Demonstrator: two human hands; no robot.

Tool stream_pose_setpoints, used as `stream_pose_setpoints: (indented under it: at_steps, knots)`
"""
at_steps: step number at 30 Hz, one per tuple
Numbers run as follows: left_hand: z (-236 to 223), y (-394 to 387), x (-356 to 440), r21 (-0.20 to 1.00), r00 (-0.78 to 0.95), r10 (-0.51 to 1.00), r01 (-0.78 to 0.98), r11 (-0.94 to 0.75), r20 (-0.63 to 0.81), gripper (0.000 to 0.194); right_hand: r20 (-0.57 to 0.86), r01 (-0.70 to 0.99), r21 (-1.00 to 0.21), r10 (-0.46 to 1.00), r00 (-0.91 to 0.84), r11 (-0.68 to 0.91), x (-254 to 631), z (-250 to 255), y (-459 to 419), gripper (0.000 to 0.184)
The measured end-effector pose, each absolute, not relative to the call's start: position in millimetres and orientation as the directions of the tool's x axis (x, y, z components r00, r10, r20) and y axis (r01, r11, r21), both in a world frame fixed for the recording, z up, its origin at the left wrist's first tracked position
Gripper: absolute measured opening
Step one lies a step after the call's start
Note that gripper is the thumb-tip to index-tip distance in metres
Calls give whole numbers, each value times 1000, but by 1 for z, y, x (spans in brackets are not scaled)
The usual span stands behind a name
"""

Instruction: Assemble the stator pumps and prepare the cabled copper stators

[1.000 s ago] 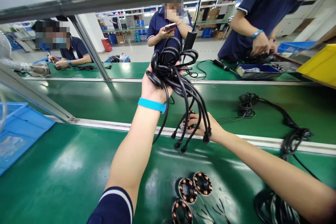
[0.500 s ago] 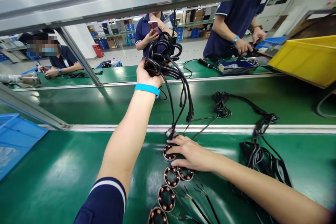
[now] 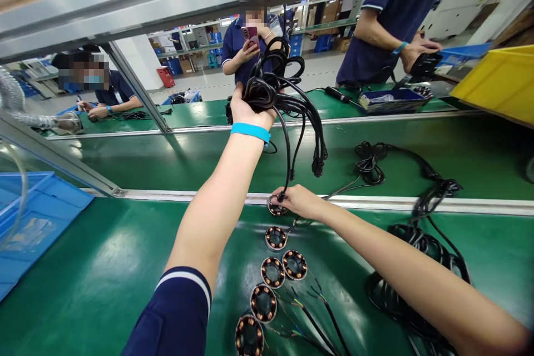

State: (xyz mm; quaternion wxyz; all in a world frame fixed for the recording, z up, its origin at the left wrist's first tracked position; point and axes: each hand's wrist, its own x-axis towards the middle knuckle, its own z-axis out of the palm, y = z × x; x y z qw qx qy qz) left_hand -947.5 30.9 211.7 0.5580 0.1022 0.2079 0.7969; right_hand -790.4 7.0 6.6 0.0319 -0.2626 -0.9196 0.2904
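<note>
Black cable bundle (image 3: 261,89) is hanging in loops from the raised left hand (image 3: 250,111), over the green strip (image 3: 208,161) beyond the pale rail (image 3: 375,204). The green workbench (image 3: 104,278) is spreading across the foreground, and a metal beam (image 3: 167,3) is running across the top of the view. Past the strip, a person on the left (image 3: 120,86) is leaning over a far table, a person in the middle (image 3: 233,47) is holding a phone (image 3: 249,39), and a person on the right (image 3: 371,55) is handling something dark. A yellow bin (image 3: 496,86) is sitting at the far right, a blue bin (image 3: 37,222) at the left edge. Cable coils (image 3: 411,233) are lying beneath and around the right forearm. The hands are working apart: the left is clasping the bundle, while the right hand (image 3: 302,200) is touching the farthest ring (image 3: 277,210) at the rail; whether its fingers are gripping it, I cannot tell. One cable end is dangling right at those fingers. Five more copper-wound rings (image 3: 263,288) are lying nearer, with thin wires (image 3: 317,328) trailing rightward.
</note>
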Motion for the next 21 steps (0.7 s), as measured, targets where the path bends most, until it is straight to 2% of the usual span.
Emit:
stream_pose_setpoints:
  at_steps: [4, 9, 12, 13, 15, 17, 21]
  knots:
    - [206, 28, -945, 448, -334, 938, -856, -260, -94, 42, -192, 513, -488, 487, -852, 706, -799, 8, -5, 38]
    - [203, 28, -942, 444, -350, 931, -854, -271, -107, 39, -194, 517, -416, 482, -854, 748, -797, 16, -41, 43]
    - [204, 28, -940, 431, -345, 932, -862, -268, -112, 39, -188, 505, -362, 470, -863, 784, -765, 24, -23, 31]
    - [204, 27, -939, 431, -343, 933, -862, -268, -107, 39, -174, 535, -320, 506, -844, 782, -748, 26, -9, 30]
    - [206, 28, -939, 432, -344, 934, -860, -271, -98, 39, -121, 644, -196, 633, -764, 740, -708, 25, 23, 49]
    - [206, 30, -938, 428, -344, 934, -861, -275, -92, 38, -75, 706, -70, 702, -709, 705, -670, 17, 51, 56]
    - [205, 37, -933, 427, -339, 937, -862, -271, -89, 39, -72, 656, -4, 654, -753, 755, -636, -6, 72, 20]
